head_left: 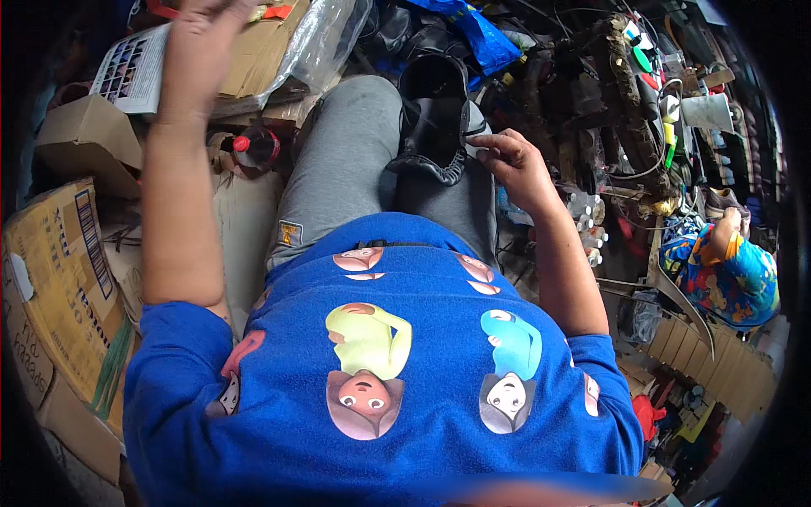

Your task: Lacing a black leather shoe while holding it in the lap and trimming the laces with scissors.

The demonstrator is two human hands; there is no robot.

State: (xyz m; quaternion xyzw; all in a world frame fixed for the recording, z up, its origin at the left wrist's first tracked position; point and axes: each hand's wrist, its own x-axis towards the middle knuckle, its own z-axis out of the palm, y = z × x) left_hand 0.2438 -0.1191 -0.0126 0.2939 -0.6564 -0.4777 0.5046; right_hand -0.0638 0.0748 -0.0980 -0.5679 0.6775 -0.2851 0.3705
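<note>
A black shoe (435,127) rests on my thigh, its opening facing up and its edge gathered with stitching at the near end. My right hand (514,165) is at the shoe's right side, thumb and index finger pinched close to its edge. What they hold, if anything, is too small to make out. My left hand (207,38) is raised far out at the upper left, away from the shoe. It is smeared and partly cut off by the upper edge, so its grip is unclear.
Beside my left leg stands a bottle with a red cap (242,144). Cardboard boxes (63,296) and a flat cardboard sheet (262,55) lie on the left. Cluttered tools and small bottles (589,228) fill the right, where another person (726,270) sits.
</note>
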